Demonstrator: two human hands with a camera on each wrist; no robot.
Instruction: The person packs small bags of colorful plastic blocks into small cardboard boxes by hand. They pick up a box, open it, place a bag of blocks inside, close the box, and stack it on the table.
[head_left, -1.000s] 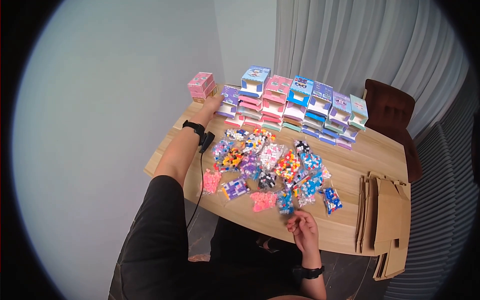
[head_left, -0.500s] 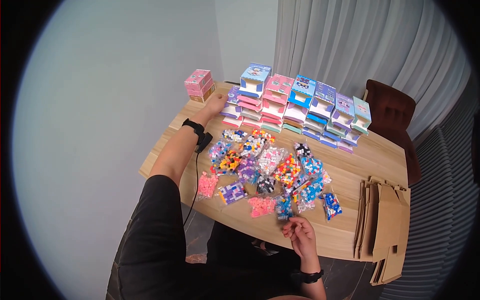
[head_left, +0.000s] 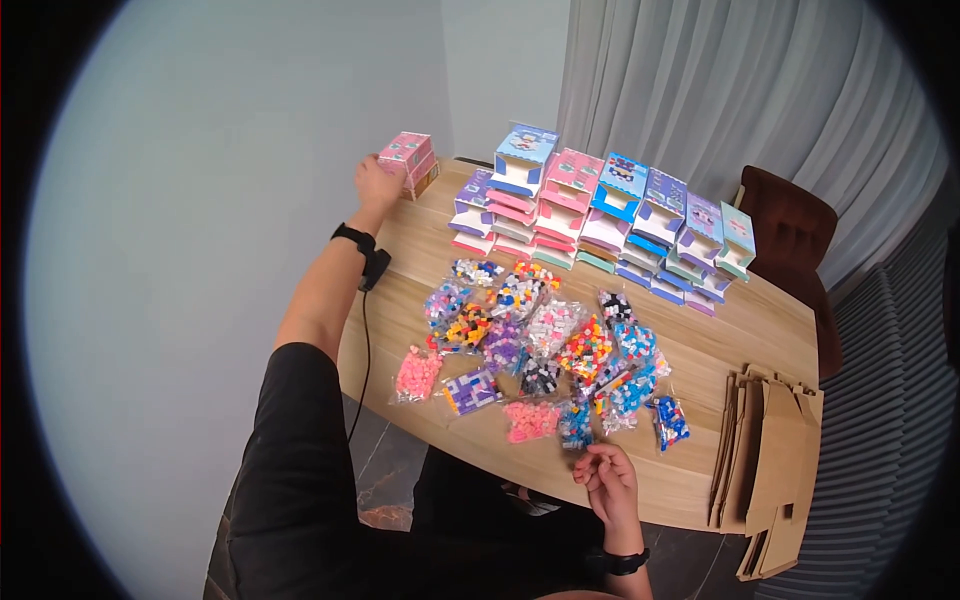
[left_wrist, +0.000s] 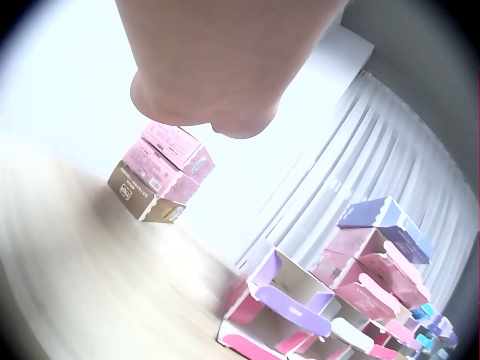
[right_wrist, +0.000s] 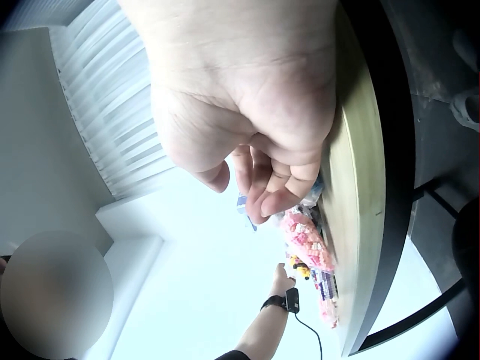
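Note:
At the table's far left corner, my left hand [head_left: 378, 185] is against the left side of a small stack of closed boxes [head_left: 407, 150], its fingers straight or loosely bent. The left wrist view shows two pink boxes [left_wrist: 157, 166] over a gold-brown one [left_wrist: 136, 195], beneath the left hand [left_wrist: 206, 67], whose fingertips are hidden. My right hand [head_left: 612, 485] hangs loosely curled at the near edge, beside a bag of blue pieces [head_left: 576, 424], holding nothing. In the right wrist view, the right hand [right_wrist: 247, 97] has relaxed, bent fingers.
Stacked boxes with open ends [head_left: 573, 175] stand along the far side. Bags of coloured pieces [head_left: 555, 325] cover mid-table. Flattened cardboard [head_left: 780, 440] lies at the right; a brown chair [head_left: 790, 220] stands behind. A black cable [head_left: 366, 350] runs from the left wrist.
My left hand has moved left from the purple open-ended box to the pink stack. The right hand has stayed near the table's edge, and the head view has shifted slightly.

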